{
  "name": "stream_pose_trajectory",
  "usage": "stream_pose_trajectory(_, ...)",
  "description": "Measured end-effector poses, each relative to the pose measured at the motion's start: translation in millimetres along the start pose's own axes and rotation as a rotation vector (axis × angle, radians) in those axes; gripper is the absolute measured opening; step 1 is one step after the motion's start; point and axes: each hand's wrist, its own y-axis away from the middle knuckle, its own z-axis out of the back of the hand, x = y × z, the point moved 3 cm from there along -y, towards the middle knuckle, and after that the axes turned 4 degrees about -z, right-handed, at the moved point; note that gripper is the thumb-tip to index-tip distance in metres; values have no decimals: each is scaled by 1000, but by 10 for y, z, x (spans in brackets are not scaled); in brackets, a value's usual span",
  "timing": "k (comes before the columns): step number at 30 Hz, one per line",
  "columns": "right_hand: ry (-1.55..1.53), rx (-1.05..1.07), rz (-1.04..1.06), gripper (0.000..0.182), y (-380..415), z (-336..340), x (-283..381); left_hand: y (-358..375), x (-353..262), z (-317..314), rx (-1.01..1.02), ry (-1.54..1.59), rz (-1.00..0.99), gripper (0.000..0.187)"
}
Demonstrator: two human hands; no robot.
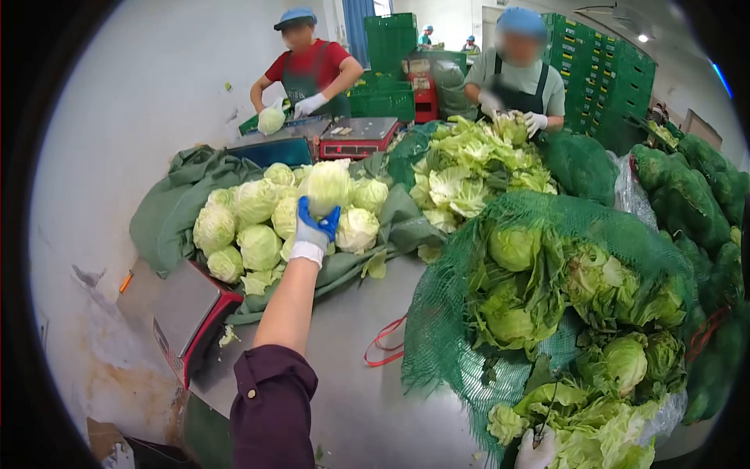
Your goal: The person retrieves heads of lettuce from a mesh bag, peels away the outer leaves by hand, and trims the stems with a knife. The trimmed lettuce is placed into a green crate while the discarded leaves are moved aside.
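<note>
My left hand, in a blue and grey glove, reaches to the cabbage pile. Its fingers and thumb press round the near side of a large pale cabbage on top. Trimmed cabbages lie beneath and beside it on green cloth. At the bottom edge, my right hand, in a whitish glove, is partly cut off and closed around something dark that I cannot make out. Loose leaves lie beside it. Above, untrimmed leafy cabbages sit in an open green net bag.
A red-edged scale stands left, another scale farther back. Two co-workers handle cabbages across the metal table. A leaf heap, full net bags, a red string and green crates are in view.
</note>
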Motion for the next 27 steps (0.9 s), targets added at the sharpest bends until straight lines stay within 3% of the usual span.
stream_pose_trajectory(4,2,8,-23,23,10,-2,-13,295,44,-296,56,83,125,55)
stream_pose_trajectory(6,-53,13,-63,23,12,-18,-84,1164,158,-928,287,-213,-110,48)
stream_pose_trajectory(10,-209,51,-84,23,22,-43,-261,2834,525,-1484,868,-458,174,45)
stream_pose_trajectory(12,-632,86,-334,15,77,120,-104,3518,794,-1529,1144,-833,408,44)
stream_pose_trajectory(14,-703,77,-265,21,181,293,-263,4064,1263,-1293,1412,-1197,522,57)
stream_pose_trajectory(15,-641,-32,-214,23,232,514,-232,4306,1486,-1202,1744,-1404,164,60)
stream_pose_trajectory(16,-572,-147,-173,25,301,718,-217,4548,1718,-1154,1928,-1397,108,64)
stream_pose_trajectory(18,-549,-301,-202,30,430,1097,-321,4874,2174,-1055,2176,-1488,-299,70)
stream_pose_trajectory(20,-554,-425,-273,31,628,1352,-835,5052,2599,-1123,2178,-1471,-329,74)
stream_pose_trajectory(22,-499,-468,-450,36,843,1686,-1001,5083,3096,-1110,1998,-1481,-393,81)
stream_pose_trajectory(24,-188,-467,-515,48,1046,1812,-1372,5159,3537,-1048,1848,-1722,-402,83)
stream_pose_trajectory(25,-264,-450,-526,53,1117,1748,-1480,5145,3769,-916,1733,-1783,-592,84)
stream_pose_trajectory(26,-338,-443,-552,59,1172,1625,-1595,5209,3804,-981,1673,-1817,-547,83)
stream_pose_trajectory(27,-447,-430,-670,66,1243,1403,-1689,5264,3808,-993,1616,-1661,-657,81)
